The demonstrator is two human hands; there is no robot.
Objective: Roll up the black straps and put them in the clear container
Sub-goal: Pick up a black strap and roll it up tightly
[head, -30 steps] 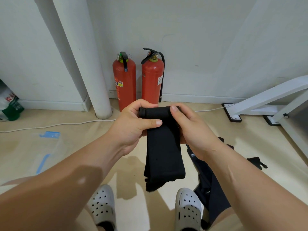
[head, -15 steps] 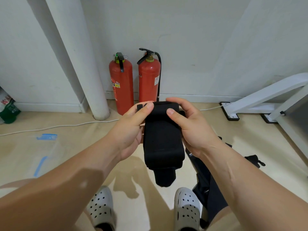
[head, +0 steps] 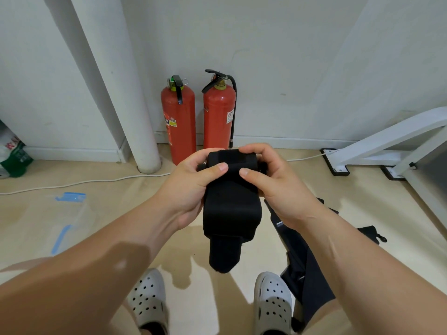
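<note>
I hold a wide black strap (head: 231, 209) in front of me with both hands. Its top end is wound into a thick roll, and a short tail hangs down below it. My left hand (head: 191, 187) grips the roll's left side, thumb across the front. My right hand (head: 273, 187) grips the right side the same way. More black straps (head: 304, 259) lie on the floor to the right, partly hidden by my right forearm. A clear container with blue trim (head: 69, 213) lies flat on the floor at the left.
Two red fire extinguishers (head: 180, 122) stand against the wall ahead, beside a white pipe (head: 116, 88). A white cable (head: 84, 182) runs along the floor. A white metal frame (head: 387, 146) stands at the right. My feet in white clogs (head: 272, 303) are below.
The roll at the strap's top has grown thicker and the hanging tail has become shorter. Both hands have stayed on the roll, turning it.
</note>
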